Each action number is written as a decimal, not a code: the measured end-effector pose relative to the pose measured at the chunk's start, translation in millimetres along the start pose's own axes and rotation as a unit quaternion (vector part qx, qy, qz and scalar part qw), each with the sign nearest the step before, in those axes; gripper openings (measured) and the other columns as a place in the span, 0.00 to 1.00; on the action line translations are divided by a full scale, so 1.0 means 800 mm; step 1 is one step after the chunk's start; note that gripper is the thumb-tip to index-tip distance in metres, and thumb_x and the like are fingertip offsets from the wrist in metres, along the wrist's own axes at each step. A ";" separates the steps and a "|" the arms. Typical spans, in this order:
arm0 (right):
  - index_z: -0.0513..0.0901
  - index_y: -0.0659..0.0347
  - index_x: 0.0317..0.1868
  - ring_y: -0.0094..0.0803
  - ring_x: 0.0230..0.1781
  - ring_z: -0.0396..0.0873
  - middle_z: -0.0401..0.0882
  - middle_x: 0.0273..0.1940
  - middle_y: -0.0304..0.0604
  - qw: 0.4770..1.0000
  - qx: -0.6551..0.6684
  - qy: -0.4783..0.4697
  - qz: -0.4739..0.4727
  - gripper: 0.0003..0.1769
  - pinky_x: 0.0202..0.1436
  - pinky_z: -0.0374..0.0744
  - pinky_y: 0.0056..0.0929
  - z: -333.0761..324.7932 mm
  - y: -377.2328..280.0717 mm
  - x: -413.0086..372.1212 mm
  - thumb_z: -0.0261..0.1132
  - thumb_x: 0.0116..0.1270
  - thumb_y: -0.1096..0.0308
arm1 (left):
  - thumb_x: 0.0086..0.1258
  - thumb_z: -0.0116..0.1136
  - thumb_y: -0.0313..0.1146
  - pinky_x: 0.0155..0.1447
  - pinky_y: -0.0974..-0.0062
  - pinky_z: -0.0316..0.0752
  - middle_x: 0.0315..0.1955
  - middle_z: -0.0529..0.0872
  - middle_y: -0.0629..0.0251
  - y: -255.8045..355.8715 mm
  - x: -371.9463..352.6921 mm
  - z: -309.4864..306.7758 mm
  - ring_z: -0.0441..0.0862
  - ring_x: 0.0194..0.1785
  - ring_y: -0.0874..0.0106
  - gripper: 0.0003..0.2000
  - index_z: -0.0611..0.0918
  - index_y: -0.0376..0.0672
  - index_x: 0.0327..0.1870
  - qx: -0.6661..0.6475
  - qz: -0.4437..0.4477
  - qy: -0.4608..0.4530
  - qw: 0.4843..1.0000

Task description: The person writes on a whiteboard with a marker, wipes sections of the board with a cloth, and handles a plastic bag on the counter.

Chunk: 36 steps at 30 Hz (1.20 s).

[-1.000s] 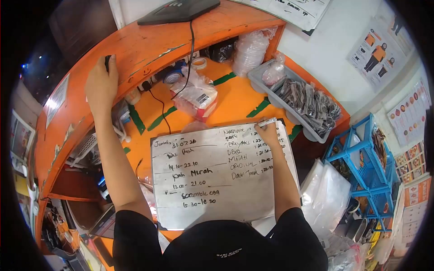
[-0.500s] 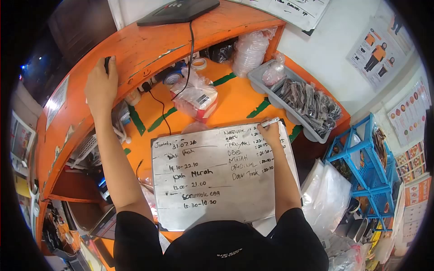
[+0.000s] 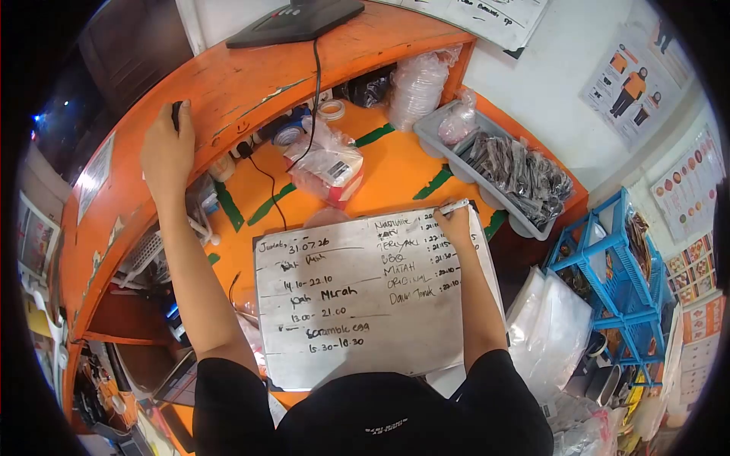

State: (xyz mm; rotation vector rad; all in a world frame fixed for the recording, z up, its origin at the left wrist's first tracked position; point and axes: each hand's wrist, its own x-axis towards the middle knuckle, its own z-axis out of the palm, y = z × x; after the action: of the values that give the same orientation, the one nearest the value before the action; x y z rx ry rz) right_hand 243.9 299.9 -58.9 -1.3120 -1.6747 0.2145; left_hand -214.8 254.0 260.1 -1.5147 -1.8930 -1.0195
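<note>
A whiteboard (image 3: 357, 304) with handwritten words and times lies in front of me over the orange desk (image 3: 251, 186). At its top right corner my right hand (image 3: 454, 226) is closed on a white marker (image 3: 453, 206), held against the board beside the written times. My left hand (image 3: 167, 148) rests on the raised orange ledge (image 3: 228, 83) at the upper left, its fingers wrapped round a small black object (image 3: 176, 114) that I cannot identify.
Behind the board sits a plastic-wrapped box (image 3: 334, 171). Stacked lids (image 3: 418, 90) and a grey tray (image 3: 487, 178) of wrapped black items stand at the back right. Blue racks (image 3: 616, 281) and clear bags (image 3: 547, 319) are at the right. A black stand (image 3: 296, 23) with a cable is on the ledge.
The view has shifted very slightly. Both hands keep nearly the same places and grips.
</note>
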 end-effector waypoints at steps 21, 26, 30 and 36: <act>0.77 0.65 0.26 0.45 0.39 0.70 0.76 0.26 0.46 0.995 0.022 -0.021 0.098 0.09 0.44 0.71 0.40 -0.015 -0.015 0.000 0.69 0.46 0.73 | 0.72 0.42 0.49 0.45 0.57 0.71 0.35 0.82 0.45 0.002 -0.001 0.001 0.79 0.43 0.48 0.22 0.78 0.35 0.43 0.017 0.000 0.016 1.000; 0.77 0.65 0.25 0.46 0.38 0.69 0.76 0.26 0.47 0.995 -0.011 -0.002 0.103 0.08 0.43 0.70 0.41 -0.021 -0.022 0.003 0.68 0.46 0.73 | 0.72 0.42 0.49 0.45 0.57 0.71 0.35 0.82 0.44 0.000 -0.002 0.002 0.79 0.42 0.49 0.22 0.78 0.35 0.42 -0.002 0.012 0.027 1.000; 0.77 0.65 0.24 0.46 0.38 0.69 0.76 0.24 0.47 0.996 -0.052 -0.006 0.072 0.08 0.43 0.70 0.41 -0.019 -0.019 0.005 0.68 0.46 0.73 | 0.72 0.43 0.49 0.45 0.57 0.71 0.35 0.82 0.44 -0.003 -0.001 0.005 0.79 0.43 0.49 0.22 0.78 0.35 0.43 -0.009 0.007 0.021 1.000; 0.77 0.65 0.25 0.46 0.34 0.71 0.75 0.21 0.47 0.992 0.013 0.050 0.113 0.08 0.42 0.70 0.40 -0.030 -0.007 0.005 0.68 0.47 0.72 | 0.73 0.43 0.49 0.46 0.57 0.72 0.38 0.82 0.44 0.001 -0.001 -0.001 0.79 0.44 0.49 0.22 0.78 0.35 0.45 -0.003 -0.001 0.003 1.000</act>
State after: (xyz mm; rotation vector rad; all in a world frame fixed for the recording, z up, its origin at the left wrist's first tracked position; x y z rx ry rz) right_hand 258.5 291.2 -40.6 -1.4697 -1.4343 0.2981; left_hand -213.8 252.8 260.3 -1.5129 -1.8892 -1.0301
